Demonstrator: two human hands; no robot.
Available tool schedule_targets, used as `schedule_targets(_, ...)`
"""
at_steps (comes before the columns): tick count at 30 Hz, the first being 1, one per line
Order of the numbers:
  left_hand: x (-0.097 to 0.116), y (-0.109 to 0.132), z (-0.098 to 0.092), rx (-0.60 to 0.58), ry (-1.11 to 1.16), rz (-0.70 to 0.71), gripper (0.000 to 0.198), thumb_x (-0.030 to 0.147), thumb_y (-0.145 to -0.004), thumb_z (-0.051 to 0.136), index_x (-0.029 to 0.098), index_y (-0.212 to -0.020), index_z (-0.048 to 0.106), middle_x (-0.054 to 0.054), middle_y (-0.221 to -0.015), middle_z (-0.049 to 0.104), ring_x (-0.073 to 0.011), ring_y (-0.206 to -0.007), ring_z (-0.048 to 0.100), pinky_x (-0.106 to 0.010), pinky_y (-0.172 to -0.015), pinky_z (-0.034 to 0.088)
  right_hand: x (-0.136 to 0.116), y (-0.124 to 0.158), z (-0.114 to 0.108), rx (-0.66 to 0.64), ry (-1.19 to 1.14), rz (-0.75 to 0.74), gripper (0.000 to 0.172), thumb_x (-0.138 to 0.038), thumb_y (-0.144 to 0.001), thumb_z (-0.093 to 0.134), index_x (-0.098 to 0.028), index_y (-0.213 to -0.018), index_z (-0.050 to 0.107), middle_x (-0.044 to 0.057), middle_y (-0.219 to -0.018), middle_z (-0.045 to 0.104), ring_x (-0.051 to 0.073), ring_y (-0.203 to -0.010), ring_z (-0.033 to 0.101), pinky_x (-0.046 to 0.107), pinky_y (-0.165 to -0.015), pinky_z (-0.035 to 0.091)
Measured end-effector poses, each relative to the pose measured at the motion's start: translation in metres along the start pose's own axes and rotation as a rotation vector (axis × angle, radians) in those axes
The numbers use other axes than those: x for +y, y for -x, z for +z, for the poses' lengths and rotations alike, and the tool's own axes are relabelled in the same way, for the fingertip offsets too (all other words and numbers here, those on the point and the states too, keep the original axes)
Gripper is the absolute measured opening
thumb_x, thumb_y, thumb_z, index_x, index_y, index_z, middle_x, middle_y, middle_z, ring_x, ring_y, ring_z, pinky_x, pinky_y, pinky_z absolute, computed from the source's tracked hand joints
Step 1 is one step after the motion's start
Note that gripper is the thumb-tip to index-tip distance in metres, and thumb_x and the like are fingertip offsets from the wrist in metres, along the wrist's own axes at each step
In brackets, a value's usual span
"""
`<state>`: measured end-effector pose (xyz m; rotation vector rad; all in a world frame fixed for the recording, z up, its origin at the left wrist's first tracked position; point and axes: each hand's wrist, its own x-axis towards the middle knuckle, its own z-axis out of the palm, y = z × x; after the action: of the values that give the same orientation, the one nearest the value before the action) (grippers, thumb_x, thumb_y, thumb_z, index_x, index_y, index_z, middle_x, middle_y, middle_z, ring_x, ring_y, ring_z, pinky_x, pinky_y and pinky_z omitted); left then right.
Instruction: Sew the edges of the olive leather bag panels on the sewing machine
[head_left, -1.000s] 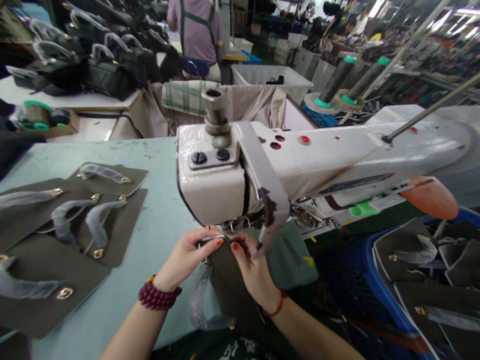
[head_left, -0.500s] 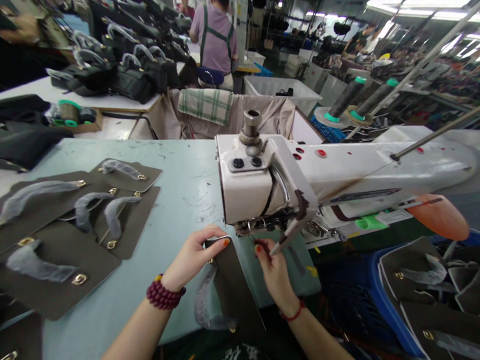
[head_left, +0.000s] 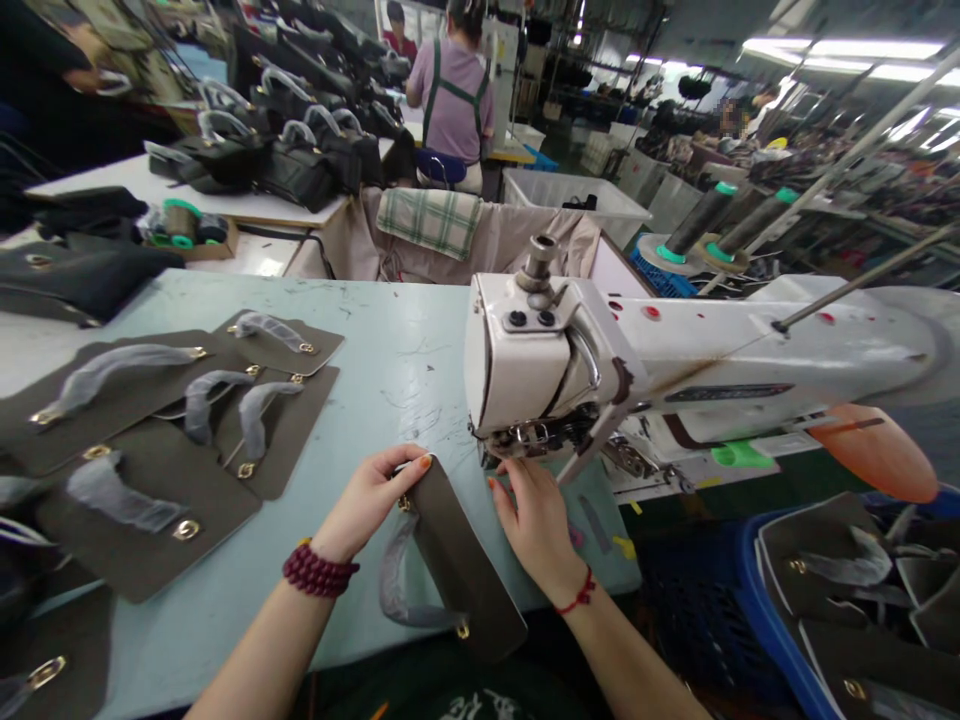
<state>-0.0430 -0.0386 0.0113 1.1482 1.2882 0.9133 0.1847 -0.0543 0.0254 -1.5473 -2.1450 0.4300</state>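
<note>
My left hand (head_left: 377,497) pinches the upper corner of a grey-brown bag panel (head_left: 466,560), thumb on top and fingers behind. The panel lies slanted over the table's front edge. Along its left side runs a plastic-wrapped handle (head_left: 397,575) with gold-coloured fittings. My right hand (head_left: 536,525) is beside the panel, right under the head of a white sewing machine (head_left: 514,370). Its thumb and fingers are apart, with nothing visible between them; some fingertips are hidden beneath the machine head.
Several similar panels with wrapped handles (head_left: 150,500) overlap on the pale table (head_left: 390,340) at left. A blue basket (head_left: 757,590) holds more panels at right. Two thread cones (head_left: 697,225) stand behind the machine. Black bags (head_left: 292,175) and a seated person (head_left: 457,100) are farther back.
My right hand has gone from a pinch near the machine's lower parts to spread fingers. The panel and left hand have shifted slightly left in view. The camera view has turned a little.
</note>
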Motion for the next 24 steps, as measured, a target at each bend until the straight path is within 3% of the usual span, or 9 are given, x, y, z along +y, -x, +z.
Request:
schedule_targets(6,-0.001,0.001,0.003,-0.006,0.002,0.007,0.031,0.046,-0.081,0.062,0.017,-0.089,0.067,-0.001,-0.079,0.063,-0.0145,-0.071,0.054,-0.023,-0.064,0.04,-0.004,0.003,0.001,-0.112,-0.235,0.006,0.022,-0.029,-0.096,0.046,-0.019,-0.084,0.061,0.003,-0.073,0.063,0.016,-0.067,0.059,0.025,-0.065,0.042)
schedule_targets(10,0.001,0.0,0.004,-0.023,0.005,0.001,0.031,0.047,-0.082,0.061,0.017,-0.087,0.066,0.0,-0.08,0.063,-0.014,-0.072,0.053,-0.023,-0.066,0.04,0.003,0.007,0.002,-0.008,-0.228,0.1,0.02,-0.031,-0.095,0.048,-0.017,-0.105,0.058,0.004,-0.081,0.065,0.016,-0.067,0.059,0.025,-0.065,0.043)
schedule_targets(14,0.002,-0.001,0.005,-0.032,-0.007,0.004,0.032,0.048,-0.082,0.061,0.017,-0.087,0.066,-0.002,-0.08,0.062,-0.0153,-0.073,0.053,-0.024,-0.066,0.04,0.004,-0.001,0.005,-0.025,-0.08,0.123,0.02,-0.03,-0.094,0.047,-0.016,-0.09,0.06,0.007,-0.081,0.067,0.018,-0.067,0.062,0.027,-0.063,0.043)
schedule_targets(16,0.002,-0.002,0.005,-0.022,-0.013,0.01,0.032,0.049,-0.081,0.061,0.017,-0.086,0.066,-0.002,-0.08,0.063,-0.0161,-0.073,0.054,-0.025,-0.067,0.041,0.001,-0.004,0.004,-0.04,-0.041,0.097,0.019,-0.029,-0.094,0.047,-0.016,-0.093,0.061,0.008,-0.081,0.069,0.019,-0.069,0.064,0.027,-0.065,0.044)
schedule_targets(20,-0.001,-0.005,0.003,0.002,-0.012,0.018,0.033,0.048,-0.079,0.062,0.017,-0.086,0.068,-0.003,-0.08,0.064,-0.0164,-0.074,0.054,-0.025,-0.067,0.042,-0.003,-0.005,-0.002,-0.139,-0.176,-0.043,0.02,-0.027,-0.095,0.046,-0.022,-0.1,0.064,0.005,-0.088,0.071,0.018,-0.078,0.066,0.025,-0.071,0.046)
schedule_targets(24,-0.005,-0.007,0.0,0.009,-0.007,0.026,0.032,0.047,-0.081,0.061,0.016,-0.088,0.067,-0.002,-0.078,0.064,-0.015,-0.071,0.054,-0.024,-0.064,0.041,-0.001,0.002,-0.003,-0.112,-0.282,0.063,0.023,-0.03,-0.096,0.046,-0.02,-0.104,0.065,0.005,-0.084,0.071,0.017,-0.074,0.065,0.024,-0.069,0.046)
